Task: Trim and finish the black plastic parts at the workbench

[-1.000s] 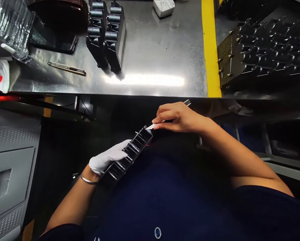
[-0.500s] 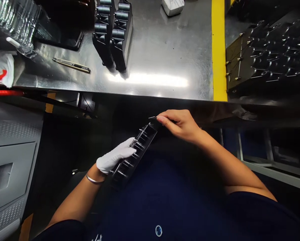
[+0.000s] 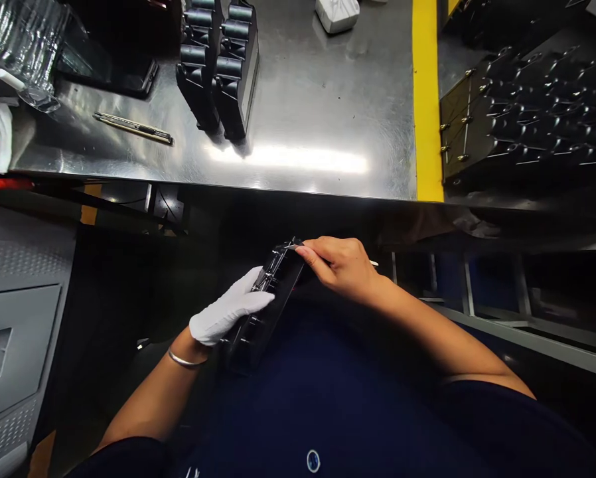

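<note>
My left hand [image 3: 228, 309], in a white glove, grips a long black plastic part [image 3: 263, 318] with ribs or pins along its inside. The part is held slantwise in front of my body, below the bench edge. At its upper end my bare right hand [image 3: 345, 265] pinches a thin tool with a shiny, pointed tip [image 3: 291, 247]. That tip meets or lies very close to the part's end; contact is hard to make out. The rest of the tool is mostly hidden by my fingers.
On the metal bench [image 3: 298, 119] stand two black ribbed parts [image 3: 233, 73]. A slim cutter knife [image 3: 133, 127] lies to their left, near clear plastic pieces [image 3: 24, 46]. A white block [image 3: 338, 14] sits farther back. Rows of black parts [image 3: 541, 106] stand beyond the yellow strip [image 3: 427, 99].
My right hand has moved down and left, bringing the tool's tip to the part's upper end. The black part has turned slightly in my left hand.
</note>
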Action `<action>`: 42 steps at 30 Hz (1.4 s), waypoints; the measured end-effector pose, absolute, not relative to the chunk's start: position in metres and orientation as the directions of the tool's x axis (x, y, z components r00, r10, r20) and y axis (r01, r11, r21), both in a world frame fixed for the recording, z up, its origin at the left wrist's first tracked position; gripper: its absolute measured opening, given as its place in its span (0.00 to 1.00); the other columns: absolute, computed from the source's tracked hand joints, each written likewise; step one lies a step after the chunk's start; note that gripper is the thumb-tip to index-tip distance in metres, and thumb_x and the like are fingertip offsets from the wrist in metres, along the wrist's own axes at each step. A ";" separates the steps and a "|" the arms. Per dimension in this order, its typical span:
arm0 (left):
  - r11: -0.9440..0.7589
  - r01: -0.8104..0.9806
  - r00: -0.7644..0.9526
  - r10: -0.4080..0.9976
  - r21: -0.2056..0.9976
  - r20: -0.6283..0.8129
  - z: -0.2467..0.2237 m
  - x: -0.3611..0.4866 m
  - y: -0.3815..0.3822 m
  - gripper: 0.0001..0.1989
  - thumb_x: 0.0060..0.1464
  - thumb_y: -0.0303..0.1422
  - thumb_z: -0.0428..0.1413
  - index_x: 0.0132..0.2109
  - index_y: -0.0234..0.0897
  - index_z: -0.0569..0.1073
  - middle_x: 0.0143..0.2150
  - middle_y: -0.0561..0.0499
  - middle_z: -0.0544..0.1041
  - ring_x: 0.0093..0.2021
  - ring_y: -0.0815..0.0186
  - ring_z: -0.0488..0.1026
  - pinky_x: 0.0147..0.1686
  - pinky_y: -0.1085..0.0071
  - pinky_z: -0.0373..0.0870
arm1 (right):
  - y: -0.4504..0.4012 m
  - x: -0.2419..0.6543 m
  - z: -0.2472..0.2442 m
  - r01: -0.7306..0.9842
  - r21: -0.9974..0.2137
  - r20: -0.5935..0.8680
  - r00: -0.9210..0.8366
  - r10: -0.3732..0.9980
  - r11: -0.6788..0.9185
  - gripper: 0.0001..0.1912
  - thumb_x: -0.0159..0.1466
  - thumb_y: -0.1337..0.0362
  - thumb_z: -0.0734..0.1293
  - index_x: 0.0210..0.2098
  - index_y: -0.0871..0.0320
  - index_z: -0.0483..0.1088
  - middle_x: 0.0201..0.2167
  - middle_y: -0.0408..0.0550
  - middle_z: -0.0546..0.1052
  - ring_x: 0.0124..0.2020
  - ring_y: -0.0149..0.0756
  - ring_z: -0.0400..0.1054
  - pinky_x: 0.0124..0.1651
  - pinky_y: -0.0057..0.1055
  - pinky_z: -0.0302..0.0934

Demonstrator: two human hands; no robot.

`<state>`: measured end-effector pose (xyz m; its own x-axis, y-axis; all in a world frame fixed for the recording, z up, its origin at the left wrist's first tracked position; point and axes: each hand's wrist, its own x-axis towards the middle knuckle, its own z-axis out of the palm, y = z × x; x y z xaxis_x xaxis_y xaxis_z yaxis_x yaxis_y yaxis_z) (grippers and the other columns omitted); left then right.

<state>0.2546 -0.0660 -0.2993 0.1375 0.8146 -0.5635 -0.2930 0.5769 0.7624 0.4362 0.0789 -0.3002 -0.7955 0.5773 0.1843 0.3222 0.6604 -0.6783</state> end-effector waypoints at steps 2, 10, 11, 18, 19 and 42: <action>0.585 -0.327 0.171 0.809 0.742 -0.562 -0.301 0.252 -0.068 0.23 0.53 0.41 0.58 0.55 0.41 0.70 0.44 0.46 0.75 0.46 0.58 0.70 0.43 0.66 0.68 | 0.087 0.440 -0.296 0.262 -0.720 0.201 -0.808 0.554 0.643 0.17 0.69 0.58 0.58 0.31 0.57 0.75 0.24 0.45 0.76 0.25 0.28 0.67 0.28 0.25 0.57; 0.601 -0.300 0.203 0.799 0.741 -0.566 -0.300 0.250 -0.069 0.25 0.52 0.43 0.58 0.55 0.38 0.70 0.47 0.44 0.74 0.46 0.58 0.71 0.42 0.66 0.69 | 0.104 0.449 -0.287 0.260 -0.747 0.192 -0.797 0.573 0.612 0.15 0.68 0.60 0.59 0.34 0.58 0.75 0.25 0.45 0.75 0.25 0.29 0.67 0.29 0.25 0.59; 0.592 -0.279 0.192 0.806 0.756 -0.560 -0.299 0.252 -0.067 0.26 0.52 0.44 0.57 0.56 0.38 0.69 0.49 0.44 0.74 0.49 0.56 0.70 0.45 0.64 0.69 | 0.102 0.447 -0.288 0.265 -0.757 0.183 -0.792 0.582 0.597 0.15 0.68 0.60 0.59 0.33 0.59 0.74 0.26 0.45 0.75 0.26 0.29 0.68 0.30 0.25 0.59; 0.422 0.252 -0.496 0.829 0.871 -0.259 -0.318 0.262 -0.068 0.43 0.33 0.47 0.67 0.57 0.37 0.64 0.51 0.43 0.74 0.50 0.52 0.73 0.48 0.58 0.71 | 0.090 0.439 -0.292 0.220 -0.739 0.295 -0.744 0.599 0.637 0.15 0.70 0.61 0.56 0.33 0.60 0.69 0.26 0.46 0.73 0.27 0.29 0.66 0.32 0.25 0.59; 0.415 0.336 -0.541 0.820 0.846 -0.187 -0.322 0.262 -0.071 0.44 0.33 0.47 0.68 0.57 0.37 0.64 0.49 0.44 0.75 0.48 0.53 0.74 0.46 0.59 0.72 | 0.089 0.439 -0.291 0.197 -0.711 0.324 -0.761 0.562 0.676 0.15 0.70 0.60 0.56 0.34 0.60 0.69 0.26 0.46 0.72 0.27 0.29 0.65 0.31 0.25 0.58; 0.250 0.316 -0.261 0.950 0.915 -0.170 -0.322 0.255 -0.072 0.38 0.36 0.45 0.68 0.54 0.36 0.67 0.45 0.45 0.77 0.44 0.56 0.76 0.45 0.60 0.74 | 0.088 0.446 -0.283 0.050 -0.362 0.427 -0.879 0.213 0.931 0.27 0.66 0.46 0.59 0.18 0.60 0.61 0.16 0.40 0.61 0.20 0.26 0.53 0.24 0.27 0.40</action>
<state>0.2546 -0.0720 -0.3216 -0.2615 0.9501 -0.1698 0.3157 0.2505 0.9152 0.4457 0.0881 -0.2827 -0.8788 0.2130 0.4271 0.0497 0.9308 -0.3621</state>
